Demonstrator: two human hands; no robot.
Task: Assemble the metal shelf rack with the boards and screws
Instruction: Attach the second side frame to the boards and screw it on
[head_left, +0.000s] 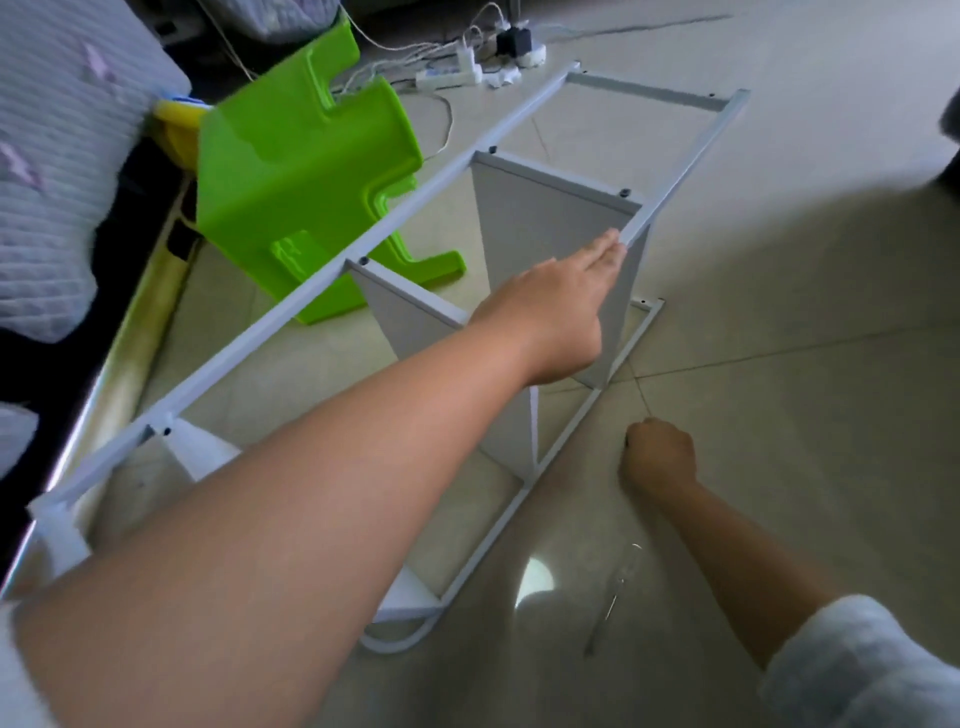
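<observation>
Straight fingers of the left hand (550, 306) are laid against the white rack frame (291, 306) lying mid-floor; the right hand (658, 457) is fisted, contents untellable, near the frame's right rail.

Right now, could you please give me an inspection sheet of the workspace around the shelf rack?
Surface: tiled floor, pale and glossy.
Job's things: white metal rack frame lying on its side; grey boards fitted between its rails, with dark screws at the joints.
Clutter: green plastic stool tipped over beside the frame; a thin metal tool on the floor, kind unclear.
Hands: left hand stretched out, fingertips on the upper rail; right hand curled near the lower rail, what it holds hidden.
Cables: power strip with plugs and white cords.
Surroundings: quilted bedding at left.
</observation>
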